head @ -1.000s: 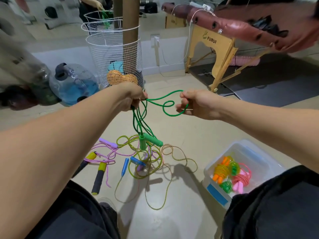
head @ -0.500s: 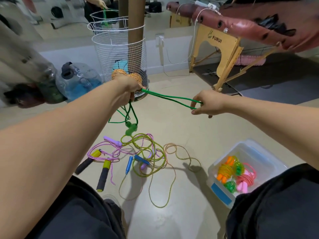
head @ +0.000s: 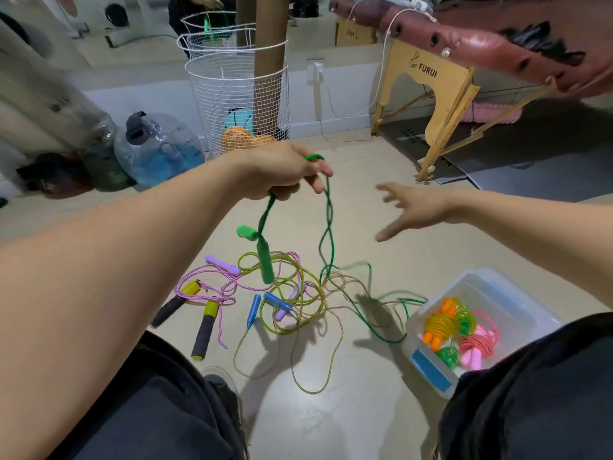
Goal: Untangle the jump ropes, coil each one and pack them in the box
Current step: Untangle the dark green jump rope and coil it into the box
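Jump ropes lie in three places: one green rope hangs from the left hand, a tangle sits on the floor below it, and coiled ones are packed in the clear plastic box at lower right. The left hand grips the green rope, whose two green handles dangle under the fist while a twisted double strand drops from the fingers to the floor and trails toward the box. The right hand is spread with fingers apart, holds nothing, and is well apart from the left. In the floor tangle six handles can be counted: two black-and-yellow grips, two blue handles and two purple handles, with pink, yellow-green and tan cords wound through one another. The box holds about four coils: orange, two green and pink. Half a second ago the right hand pinched the green rope and pulled it taut between both hands; it has since let go, and the rope has dropped onto the floor.
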